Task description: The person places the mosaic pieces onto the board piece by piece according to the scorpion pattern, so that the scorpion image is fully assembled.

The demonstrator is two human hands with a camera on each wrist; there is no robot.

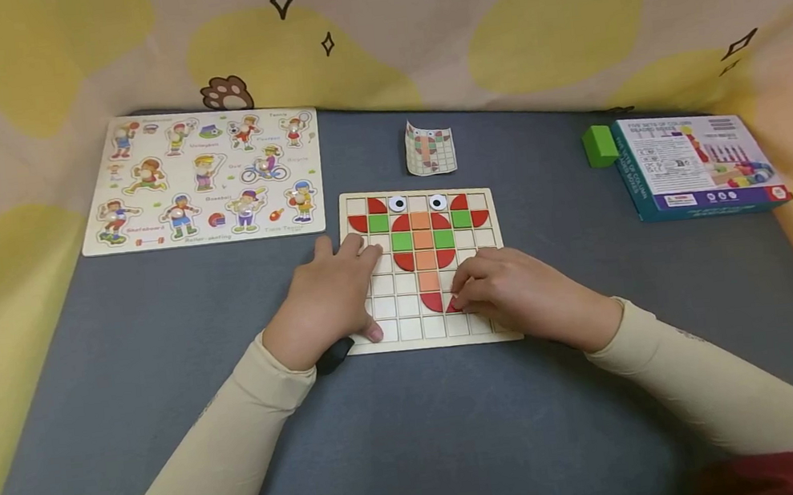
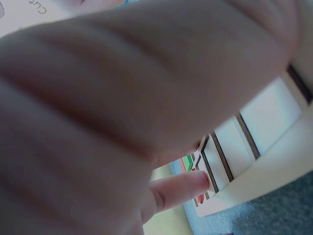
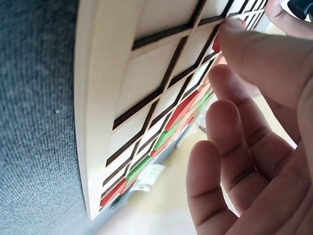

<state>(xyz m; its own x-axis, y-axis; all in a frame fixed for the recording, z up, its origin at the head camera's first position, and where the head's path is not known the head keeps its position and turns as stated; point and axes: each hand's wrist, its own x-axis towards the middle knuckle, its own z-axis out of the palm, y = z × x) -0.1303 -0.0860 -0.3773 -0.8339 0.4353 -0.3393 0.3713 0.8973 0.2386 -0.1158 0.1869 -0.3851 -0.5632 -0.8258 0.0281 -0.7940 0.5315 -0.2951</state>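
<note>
A wooden grid board [image 1: 387,331] lies on the table, holding red quarter-round pieces, green squares [image 1: 402,242], orange squares [image 1: 425,260] and two googly-eye pieces [image 1: 397,204]. My left hand [image 1: 322,300] rests on the board's left edge with fingers spread; in the left wrist view its thumb [image 2: 193,185] lies on the frame. My right hand [image 1: 506,288] pinches a small red piece [image 1: 453,304] between thumb and fingertips, low on the grid, right beside a red quarter-round piece [image 1: 432,301]. The fingertips cover part of it. In the right wrist view the other fingers [image 3: 222,122] curl loosely.
A small pattern card [image 1: 430,149] sits behind the board. At the back left lies a picture puzzle [image 1: 201,179] of sports figures. On the right are a green block [image 1: 599,146] and a toy box [image 1: 703,164]. A patterned cloth [image 1: 374,32] hangs behind the table.
</note>
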